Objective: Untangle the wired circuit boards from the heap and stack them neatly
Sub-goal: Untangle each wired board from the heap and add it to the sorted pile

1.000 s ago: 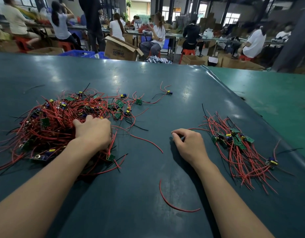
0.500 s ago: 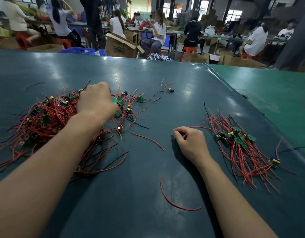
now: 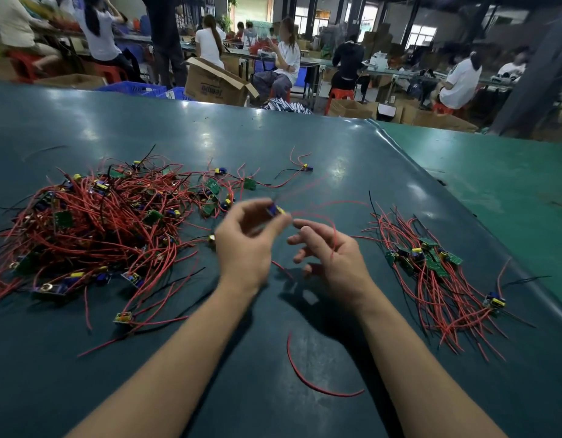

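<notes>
**One board lifted clear, held between heap and stack**

Nearest the camera, a loose curved red wire offcut lies alone on the dark teal table mat, likely a stray set aside from the work. Above it, the left hand pinches a small blue-and-yellow wired circuit board at its fingertips, raised off the mat so its red leads can hang free of the others. The right hand is beside it, fingers loosely spread and holding nothing that I can make out; a red lead crosses it, seemingly ready to be drawn straight. To the left sprawls the tangled heap of red-wired green boards; to the right, well apart, the sorted stack of boards with leads combed one way, kept separate to avoid re-tangling.
</notes>
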### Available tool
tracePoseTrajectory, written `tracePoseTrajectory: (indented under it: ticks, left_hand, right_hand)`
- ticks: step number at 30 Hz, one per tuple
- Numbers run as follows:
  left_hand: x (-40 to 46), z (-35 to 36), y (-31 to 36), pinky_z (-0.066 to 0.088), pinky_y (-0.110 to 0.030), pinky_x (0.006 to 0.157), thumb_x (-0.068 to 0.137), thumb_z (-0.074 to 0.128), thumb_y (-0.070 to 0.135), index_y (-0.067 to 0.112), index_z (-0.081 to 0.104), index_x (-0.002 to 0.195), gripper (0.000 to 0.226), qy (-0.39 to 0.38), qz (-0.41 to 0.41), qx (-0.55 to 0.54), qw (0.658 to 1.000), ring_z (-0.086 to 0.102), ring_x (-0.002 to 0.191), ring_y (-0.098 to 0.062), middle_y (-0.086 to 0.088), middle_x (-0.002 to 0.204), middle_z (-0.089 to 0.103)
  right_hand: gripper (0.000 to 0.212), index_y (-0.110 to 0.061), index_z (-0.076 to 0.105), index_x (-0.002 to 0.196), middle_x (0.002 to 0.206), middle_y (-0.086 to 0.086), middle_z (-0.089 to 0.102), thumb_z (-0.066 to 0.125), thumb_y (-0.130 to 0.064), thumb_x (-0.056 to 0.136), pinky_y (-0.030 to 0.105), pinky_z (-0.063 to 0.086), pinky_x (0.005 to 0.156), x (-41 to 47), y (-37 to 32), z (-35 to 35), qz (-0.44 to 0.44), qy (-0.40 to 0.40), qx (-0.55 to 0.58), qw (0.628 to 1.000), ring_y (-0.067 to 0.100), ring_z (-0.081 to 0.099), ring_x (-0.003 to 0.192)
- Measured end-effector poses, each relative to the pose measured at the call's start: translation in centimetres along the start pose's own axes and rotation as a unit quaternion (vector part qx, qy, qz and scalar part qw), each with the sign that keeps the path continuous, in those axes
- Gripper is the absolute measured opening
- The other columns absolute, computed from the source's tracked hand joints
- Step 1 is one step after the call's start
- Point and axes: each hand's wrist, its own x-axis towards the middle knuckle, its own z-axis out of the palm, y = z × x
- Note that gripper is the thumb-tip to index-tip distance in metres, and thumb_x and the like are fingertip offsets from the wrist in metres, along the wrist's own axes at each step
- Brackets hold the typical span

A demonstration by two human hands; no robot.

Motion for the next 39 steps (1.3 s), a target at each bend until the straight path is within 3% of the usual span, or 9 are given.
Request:
tracePoseTrajectory:
  ticks: [5, 7, 11, 15, 21, 27, 32, 35, 39]
  left_hand:
    - [-0.5, -0.7, -3.0, 0.056, -0.033, 0.079, 0.075, 0.078, -0.001, 0.007, 0.065, 0.092, 0.023, -0.050, -0.135, -0.036, 0.989, 0.067, 0.074, -0.014, -0.008, 0.084, 0.073]
    - [-0.4, -0.8, -2.9, 0.055, -0.028, 0.080, 0.077, 0.075, -0.001, 0.008, 0.068, 0.097, 0.023, -0.093, -0.170, -0.074, 0.978, 0.068, 0.075, -0.012, -0.006, 0.086, 0.075]
    - [-0.7, -0.9, -2.8, 0.054, -0.018, 0.072, 0.079, 0.073, -0.001, 0.005, 0.071, 0.097, 0.019, -0.152, -0.157, -0.045, 0.975, 0.067, 0.073, -0.009, -0.001, 0.082, 0.075]
    - [-0.5, -0.8, -2.7, 0.054, -0.018, 0.066, 0.085, 0.068, -0.001, 0.007, 0.069, 0.093, 0.011, -0.136, -0.157, -0.040, 0.977, 0.068, 0.068, -0.008, 0.000, 0.079, 0.074]
    - [-0.4, -0.8, -2.7, 0.058, -0.024, 0.062, 0.085, 0.065, -0.005, 0.005, 0.062, 0.089, 0.011, -0.075, -0.192, -0.141, 0.968, 0.073, 0.070, -0.019, -0.006, 0.077, 0.074]
    - [0.0, -0.8, -2.4, 0.057, -0.024, 0.055, 0.096, 0.057, 0.011, 0.012, 0.052, 0.090, 0.008, -0.086, -0.261, -0.202, 0.940, 0.074, 0.067, -0.025, -0.007, 0.076, 0.073]
    - [-0.4, -0.8, -2.6, 0.057, -0.024, 0.061, 0.070, 0.077, 0.014, 0.010, 0.063, 0.090, 0.025, -0.140, -0.196, -0.146, 0.960, 0.073, 0.070, -0.023, -0.007, 0.081, 0.074]
    - [-0.5, -0.8, -2.8, 0.056, -0.023, 0.064, 0.071, 0.076, 0.002, 0.004, 0.068, 0.093, 0.023, -0.152, -0.182, -0.119, 0.964, 0.073, 0.071, -0.020, -0.008, 0.081, 0.075]
    - [-0.6, -0.8, -2.6, 0.055, -0.021, 0.057, 0.067, 0.076, 0.013, 0.003, 0.068, 0.089, 0.026, -0.156, -0.191, -0.113, 0.963, 0.071, 0.063, -0.018, -0.011, 0.076, 0.074]
  right_hand:
    - [0.012, -0.013, 0.069, 0.098, 0.072, -0.007, 0.071, 0.066, -0.005, 0.089, 0.020, 0.048, 0.042, -0.2, 0.9, 0.7, -0.011, 0.039, -0.022, 0.999, 0.004, 0.060, 0.053]
    - [0.005, -0.014, 0.071, 0.089, 0.070, -0.003, 0.070, 0.070, -0.009, 0.088, 0.021, 0.046, 0.042, 0.1, 1.0, 0.5, -0.016, 0.062, -0.026, 0.998, 0.008, 0.059, 0.052]
    - [0.011, -0.017, 0.071, 0.079, 0.065, -0.002, 0.069, 0.070, -0.012, 0.088, 0.020, 0.044, 0.043, 0.4, 0.8, -0.3, -0.050, 0.086, -0.083, 0.992, 0.010, 0.060, 0.052]
    - [0.012, -0.012, 0.063, 0.080, 0.062, -0.001, 0.066, 0.068, -0.005, 0.090, 0.024, 0.044, 0.036, 0.6, 0.9, -0.4, -0.065, 0.097, -0.123, 0.985, 0.012, 0.058, 0.047]
    - [0.004, -0.010, 0.069, 0.086, 0.076, 0.003, 0.075, 0.067, -0.010, 0.090, 0.018, 0.044, 0.041, 0.8, 0.2, -0.4, 0.000, 0.126, 0.028, 0.992, 0.009, 0.062, 0.055]
    - [0.021, -0.011, 0.070, 0.086, 0.075, 0.003, 0.073, 0.058, -0.025, 0.095, 0.016, 0.041, 0.041, 0.8, 0.0, -0.4, 0.060, 0.121, 0.153, 0.979, 0.007, 0.057, 0.050]
    - [0.018, -0.012, 0.069, 0.091, 0.074, 0.001, 0.073, 0.054, -0.018, 0.099, 0.016, 0.044, 0.044, 0.8, -0.3, -0.6, 0.048, 0.114, 0.129, 0.984, 0.006, 0.061, 0.054]
    - [0.009, -0.015, 0.071, 0.088, 0.075, -0.003, 0.073, 0.063, -0.016, 0.093, 0.016, 0.046, 0.046, 0.6, -0.3, -0.2, 0.069, 0.107, 0.080, 0.989, 0.006, 0.065, 0.060]
    - [0.017, -0.015, 0.072, 0.078, 0.070, -0.003, 0.071, 0.064, -0.017, 0.093, 0.018, 0.048, 0.045, 0.6, -0.2, 0.1, 0.063, 0.115, 0.060, 0.990, 0.005, 0.064, 0.059]
